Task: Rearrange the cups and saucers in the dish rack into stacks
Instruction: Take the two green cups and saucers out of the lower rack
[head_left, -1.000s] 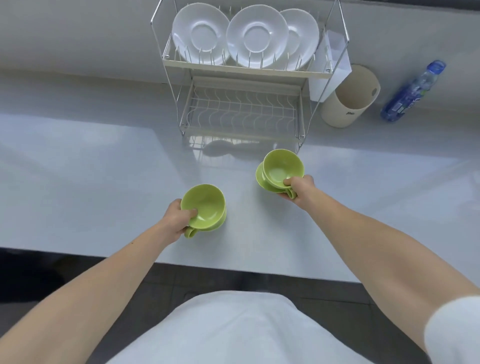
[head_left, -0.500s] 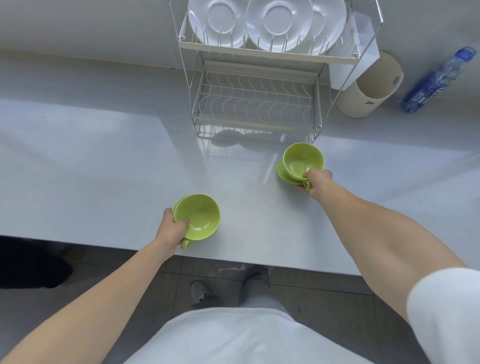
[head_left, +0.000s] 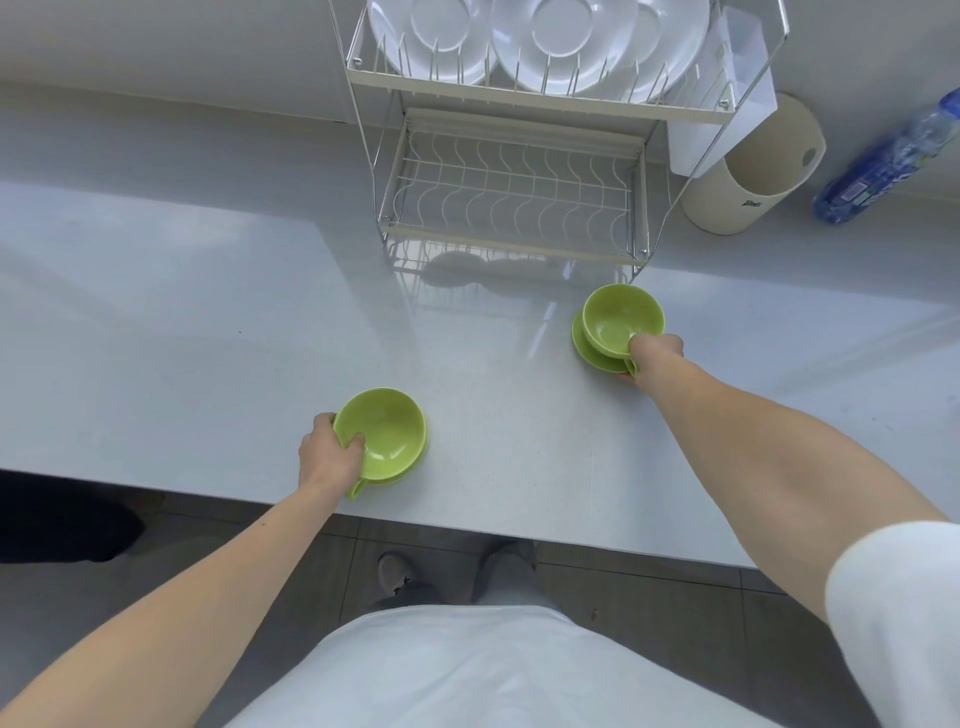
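Two green cups are seen on the white surface (head_left: 208, 322), each gripped by one of the hands. The left hand (head_left: 328, 457) is closed on the near rim of the left cup (head_left: 382, 434), with the thumb hooked inside the bowl and the fingers wrapped outside; a green saucer (head_left: 423, 449) is glimpsed as a thin edge under this cup, close to the front edge of the surface. The right hand (head_left: 652, 356) is closed on the near side of the right cup (head_left: 621, 319), which is seated on a second green saucer (head_left: 587, 345), its rim exposed on the left; this pair is placed just in front of the dish rack (head_left: 511, 202). The two cup-and-saucer pairs are kept well apart. On the rack's upper tier, three white saucers (head_left: 556, 36) are stood on edge between the wire prongs, while the lower tier's wire grid is left bare. To the right of the rack, a beige cylindrical holder (head_left: 753, 171) is tilted against the wall, and a blue-labelled plastic bottle (head_left: 888, 161) is found beyond it. Below the surface's edge, a tiled floor and two shoes are visible.
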